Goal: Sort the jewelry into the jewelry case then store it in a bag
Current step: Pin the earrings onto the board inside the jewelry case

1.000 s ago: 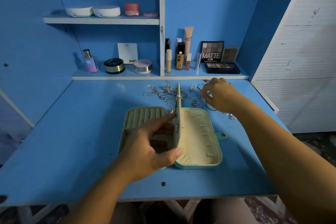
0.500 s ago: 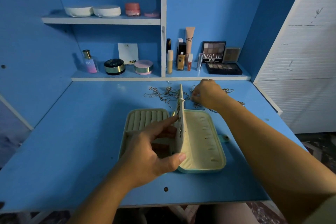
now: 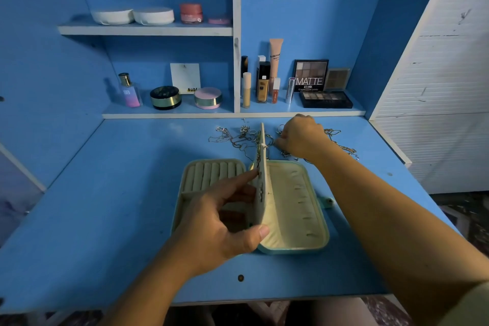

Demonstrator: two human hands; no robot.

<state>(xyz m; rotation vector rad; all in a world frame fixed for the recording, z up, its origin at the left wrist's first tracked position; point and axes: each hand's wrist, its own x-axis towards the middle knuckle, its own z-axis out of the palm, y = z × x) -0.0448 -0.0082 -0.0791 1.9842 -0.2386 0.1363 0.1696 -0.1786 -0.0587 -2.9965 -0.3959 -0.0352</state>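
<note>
A mint jewelry case (image 3: 296, 219) lies open on the blue desk (image 3: 105, 206), with ring rolls (image 3: 211, 174) in its left half and a cream lining in its right half. My left hand (image 3: 217, 227) pinches the case's cream middle flap (image 3: 263, 180) between thumb and fingers and holds it upright. Behind the case lies a tangle of silver chains and rings (image 3: 232, 137). My right hand (image 3: 304, 137) reaches over this pile, knuckles up, its curled fingertips closed on a small piece just right of the flap's top. Another chain (image 3: 344, 148) trails out past my right wrist.
A low shelf behind the desk carries a perfume bottle (image 3: 129, 91), round compacts (image 3: 207, 98), tubes (image 3: 275, 61) and eyeshadow palettes (image 3: 325, 99). An upper shelf (image 3: 145, 30) holds white tins. A white slatted cabinet (image 3: 436, 87) borders the desk's right side.
My right hand has moved left across the jewelry pile toward the top of the flap and curled down onto it. The left hand keeps holding the flap upright.
</note>
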